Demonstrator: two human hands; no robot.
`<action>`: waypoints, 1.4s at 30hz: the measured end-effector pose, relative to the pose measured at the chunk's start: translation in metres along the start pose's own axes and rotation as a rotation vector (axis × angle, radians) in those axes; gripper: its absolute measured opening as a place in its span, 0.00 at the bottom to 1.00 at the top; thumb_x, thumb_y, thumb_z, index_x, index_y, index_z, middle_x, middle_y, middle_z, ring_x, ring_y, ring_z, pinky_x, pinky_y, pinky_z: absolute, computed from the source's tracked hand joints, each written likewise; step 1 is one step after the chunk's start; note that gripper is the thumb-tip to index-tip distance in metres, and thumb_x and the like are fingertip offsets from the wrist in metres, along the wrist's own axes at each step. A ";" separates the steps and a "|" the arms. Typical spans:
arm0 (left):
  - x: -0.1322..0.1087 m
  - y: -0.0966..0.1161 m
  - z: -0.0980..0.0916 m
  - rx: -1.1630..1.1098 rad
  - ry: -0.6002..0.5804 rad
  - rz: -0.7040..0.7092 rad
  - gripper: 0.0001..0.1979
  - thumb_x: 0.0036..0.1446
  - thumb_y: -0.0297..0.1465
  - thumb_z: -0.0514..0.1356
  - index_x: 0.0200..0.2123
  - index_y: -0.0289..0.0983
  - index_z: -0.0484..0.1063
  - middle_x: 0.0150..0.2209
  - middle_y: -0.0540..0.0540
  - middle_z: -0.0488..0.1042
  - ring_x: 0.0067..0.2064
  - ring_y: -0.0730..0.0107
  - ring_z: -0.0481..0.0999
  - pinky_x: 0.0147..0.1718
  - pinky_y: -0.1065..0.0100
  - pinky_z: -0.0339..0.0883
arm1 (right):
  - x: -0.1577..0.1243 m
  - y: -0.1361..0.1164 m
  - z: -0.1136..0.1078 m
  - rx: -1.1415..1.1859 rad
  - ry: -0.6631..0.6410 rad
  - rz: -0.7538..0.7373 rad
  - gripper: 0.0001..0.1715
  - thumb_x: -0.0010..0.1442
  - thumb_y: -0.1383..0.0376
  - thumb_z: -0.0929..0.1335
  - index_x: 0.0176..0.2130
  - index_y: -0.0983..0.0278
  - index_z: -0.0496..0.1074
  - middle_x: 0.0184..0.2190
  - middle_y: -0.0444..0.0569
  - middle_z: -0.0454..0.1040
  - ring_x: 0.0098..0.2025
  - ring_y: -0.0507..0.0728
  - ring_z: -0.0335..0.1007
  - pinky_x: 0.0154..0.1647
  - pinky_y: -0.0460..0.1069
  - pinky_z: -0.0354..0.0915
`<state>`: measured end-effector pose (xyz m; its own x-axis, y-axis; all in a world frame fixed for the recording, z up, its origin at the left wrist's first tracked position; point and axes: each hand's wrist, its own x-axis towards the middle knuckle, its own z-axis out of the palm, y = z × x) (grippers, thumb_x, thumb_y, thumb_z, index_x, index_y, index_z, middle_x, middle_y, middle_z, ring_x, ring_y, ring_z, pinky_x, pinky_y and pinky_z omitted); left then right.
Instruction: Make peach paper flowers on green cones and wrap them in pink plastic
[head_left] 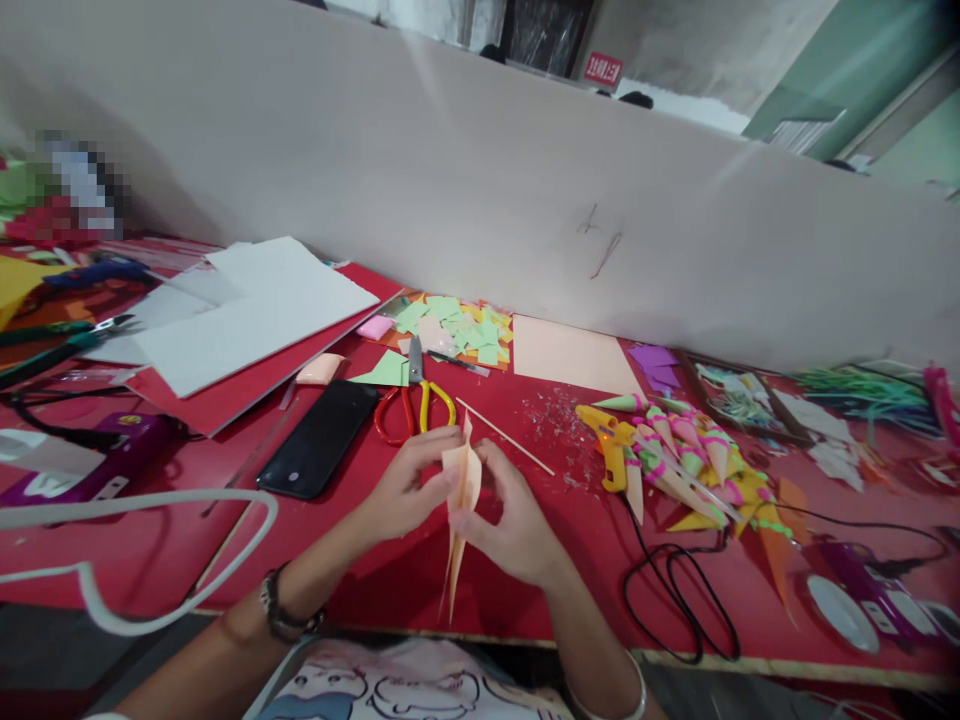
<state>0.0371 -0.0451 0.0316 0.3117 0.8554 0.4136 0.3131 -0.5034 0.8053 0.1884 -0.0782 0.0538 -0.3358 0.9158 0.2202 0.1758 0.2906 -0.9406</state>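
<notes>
We see the folded, pale-orange piece of thin paper (pixel 469 478) held up above the red-topped bench (pixel 570 600), directly between the two bare hands. Its long axis runs from a point near the fingertips down to a narrow tip towards the wearer's body, leaning slightly to the left at the bottom. Neither hand is nearer: the left hand (pixel 416 485) pinches the paper's left side, its grip closed to the paper's thickness, while the right hand (pixel 517 515) has its thumb against the other side and its fingers curved round, leaving a rounded gap inside the grip. We cannot tell how firmly either presses. Just beyond the hands lie the scissors with red and yellow handles (pixel 415 362) and a thin, pale, straight stick (pixel 506 437); the yellow glue gun (pixel 615 465) rests off to the right.
</notes>
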 end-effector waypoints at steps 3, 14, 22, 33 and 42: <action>-0.005 -0.006 -0.002 0.005 0.040 -0.057 0.17 0.54 0.41 0.50 0.40 0.37 0.66 0.45 0.39 0.70 0.45 0.61 0.69 0.41 0.62 0.65 | 0.001 0.002 0.000 -0.074 0.121 0.006 0.08 0.56 0.65 0.61 0.39 0.62 0.63 0.35 0.46 0.68 0.37 0.53 0.65 0.39 0.47 0.62; 0.025 0.004 -0.039 0.733 0.237 0.016 0.20 0.54 0.34 0.52 0.50 0.34 0.57 0.47 0.38 0.66 0.49 0.57 0.63 0.49 0.57 0.55 | 0.003 -0.007 -0.025 -0.518 0.424 -0.056 0.08 0.59 0.65 0.59 0.31 0.61 0.65 0.25 0.46 0.68 0.30 0.54 0.64 0.30 0.47 0.58; 0.035 0.029 -0.023 0.483 0.047 0.023 0.12 0.60 0.30 0.43 0.39 0.36 0.64 0.36 0.46 0.71 0.37 0.68 0.69 0.37 0.68 0.59 | 0.001 -0.016 -0.016 -0.424 0.456 -0.043 0.09 0.58 0.64 0.59 0.29 0.61 0.64 0.19 0.42 0.63 0.22 0.51 0.60 0.23 0.45 0.55; 0.042 0.026 -0.019 0.224 0.171 -0.115 0.18 0.56 0.33 0.50 0.16 0.36 0.49 0.17 0.54 0.50 0.21 0.78 0.52 0.20 0.72 0.46 | 0.003 0.002 -0.017 -0.215 0.659 0.099 0.12 0.59 0.61 0.58 0.27 0.64 0.61 0.19 0.40 0.56 0.22 0.48 0.52 0.22 0.44 0.51; 0.043 0.018 -0.021 0.116 0.102 -0.164 0.16 0.55 0.36 0.51 0.18 0.35 0.57 0.18 0.54 0.54 0.23 0.77 0.55 0.22 0.74 0.49 | 0.000 0.008 -0.019 -0.265 0.732 0.122 0.15 0.58 0.61 0.59 0.23 0.64 0.59 0.18 0.38 0.53 0.21 0.47 0.49 0.22 0.43 0.49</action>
<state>0.0372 -0.0146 0.0725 0.1574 0.9319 0.3269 0.4549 -0.3622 0.8135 0.2072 -0.0708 0.0508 0.3788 0.8682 0.3207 0.4183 0.1485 -0.8961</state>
